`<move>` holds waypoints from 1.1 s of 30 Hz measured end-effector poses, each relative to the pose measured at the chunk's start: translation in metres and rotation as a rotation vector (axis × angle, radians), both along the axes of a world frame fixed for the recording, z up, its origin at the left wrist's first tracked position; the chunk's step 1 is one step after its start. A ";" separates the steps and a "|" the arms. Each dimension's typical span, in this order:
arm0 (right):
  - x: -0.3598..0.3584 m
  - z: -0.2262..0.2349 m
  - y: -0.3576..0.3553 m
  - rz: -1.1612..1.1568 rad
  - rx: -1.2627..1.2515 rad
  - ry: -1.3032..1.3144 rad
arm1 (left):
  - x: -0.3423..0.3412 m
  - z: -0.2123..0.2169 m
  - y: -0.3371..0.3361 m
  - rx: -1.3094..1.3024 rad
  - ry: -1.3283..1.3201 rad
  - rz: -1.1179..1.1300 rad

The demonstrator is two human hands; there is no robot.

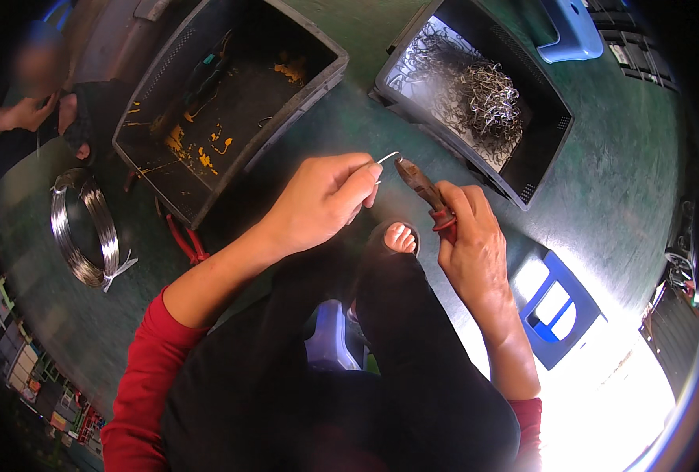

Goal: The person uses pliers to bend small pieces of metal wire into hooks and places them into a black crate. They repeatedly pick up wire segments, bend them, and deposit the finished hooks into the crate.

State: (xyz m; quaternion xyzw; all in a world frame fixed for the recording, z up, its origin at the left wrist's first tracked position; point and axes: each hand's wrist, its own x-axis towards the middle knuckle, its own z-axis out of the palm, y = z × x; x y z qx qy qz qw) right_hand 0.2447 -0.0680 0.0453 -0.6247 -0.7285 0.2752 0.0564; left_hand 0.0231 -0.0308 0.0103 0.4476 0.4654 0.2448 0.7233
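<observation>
My left hand (326, 197) pinches a short bent piece of wire (389, 156) between thumb and fingers. The wire's curved end sticks out toward the pliers (419, 182), which have worn, rusty-looking metal jaws and red handles. My right hand (475, 244) is wrapped round those handles. The jaw tips are right at the wire's end; whether they grip it, I cannot tell. Ahead on the right, a black crate (550, 149) holds a tangled heap of bent wire pieces (491, 102).
Ahead on the left stands a black crate (263, 149) with orange-yellow stains. A coil of shiny wire (107, 228) and a red-handled tool (184, 240) lie near it. Blue stools (571, 35) (550, 346) are at the right. Another person's hand (31, 114) shows far left.
</observation>
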 end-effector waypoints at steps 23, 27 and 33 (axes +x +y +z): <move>0.015 -0.010 0.005 -0.340 -1.310 1.187 | -0.008 -0.019 0.016 0.109 -0.205 0.020; 0.011 -0.010 0.001 -0.318 -1.166 1.075 | -0.005 -0.017 0.018 -0.040 -0.076 0.126; 0.000 -0.002 -0.003 -0.167 -0.455 0.481 | -0.002 -0.014 0.012 0.521 0.417 0.083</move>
